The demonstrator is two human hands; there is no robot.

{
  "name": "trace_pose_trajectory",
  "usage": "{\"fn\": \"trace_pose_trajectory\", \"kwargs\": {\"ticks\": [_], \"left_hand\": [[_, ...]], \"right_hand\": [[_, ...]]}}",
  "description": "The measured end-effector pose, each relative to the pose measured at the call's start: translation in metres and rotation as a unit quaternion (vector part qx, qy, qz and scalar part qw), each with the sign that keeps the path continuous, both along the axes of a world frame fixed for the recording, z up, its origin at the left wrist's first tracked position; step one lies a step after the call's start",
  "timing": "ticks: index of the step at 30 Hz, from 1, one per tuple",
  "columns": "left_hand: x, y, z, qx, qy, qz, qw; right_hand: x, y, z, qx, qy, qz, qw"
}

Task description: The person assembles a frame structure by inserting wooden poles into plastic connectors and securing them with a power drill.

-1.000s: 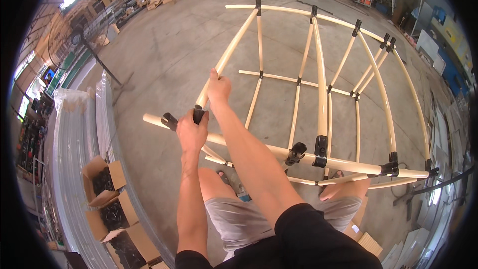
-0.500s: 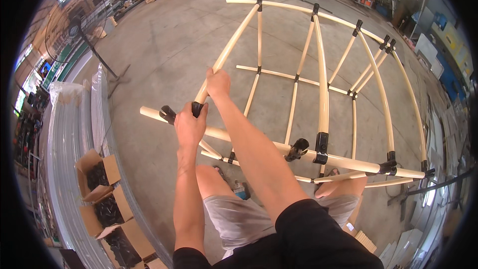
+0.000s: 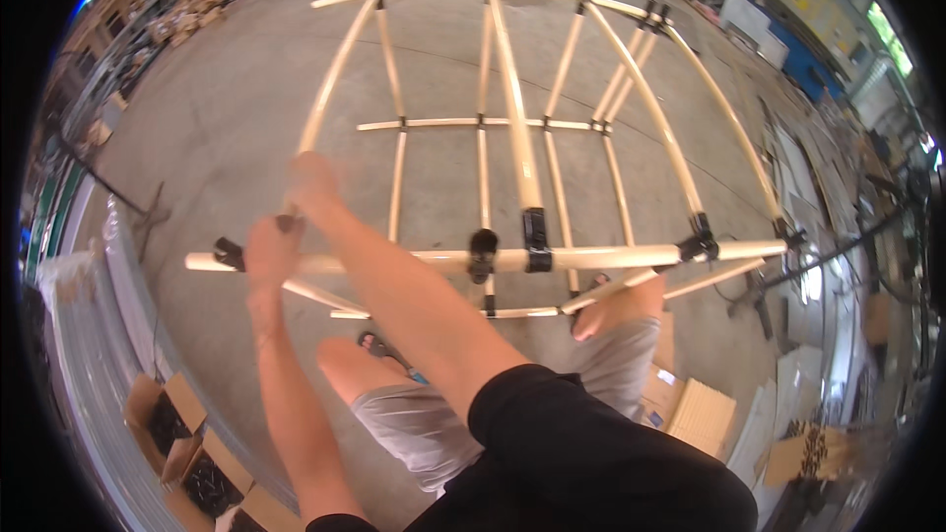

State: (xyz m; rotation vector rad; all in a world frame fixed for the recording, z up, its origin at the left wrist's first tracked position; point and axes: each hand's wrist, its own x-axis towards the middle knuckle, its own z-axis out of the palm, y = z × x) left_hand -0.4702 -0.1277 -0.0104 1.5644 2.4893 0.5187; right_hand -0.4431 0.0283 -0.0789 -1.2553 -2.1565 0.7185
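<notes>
The rack (image 3: 611, 257) shifts leftward in frame; centre-left, the right hand (image 3: 315, 185) still grips a cream tube (image 3: 335, 89), the left hand (image 3: 271, 251) its black connector (image 3: 286, 224): work stays there.

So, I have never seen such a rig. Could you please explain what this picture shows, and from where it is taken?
There is no machine here, only a person's two bare hands. A wide fisheye camera on the head looks down past the arms, so straight edges bend near the rim. Over the floor, before the person, is a frame of cream tubes with black joints. The right hand grips a slanting tube; the left hand holds the dark joint at its lower end. Both hands are blurred. At lower left are open boxes of black parts.
</notes>
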Motion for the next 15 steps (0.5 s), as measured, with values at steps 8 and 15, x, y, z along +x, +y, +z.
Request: {"fn": "trace_pose_trajectory", "kwargs": {"ticks": [8,15], "left_hand": [[0.004,-0.028,0.017,0.045,0.017,0.118,0.992],[-0.010,-0.029,-0.005,0.128,0.036,0.161,0.978]], "right_hand": [[0.248,-0.190,0.099,-0.137,0.039,0.435,0.889],[0.272,-0.255,-0.282,-0.292,-0.224,0.290,0.884]]}}
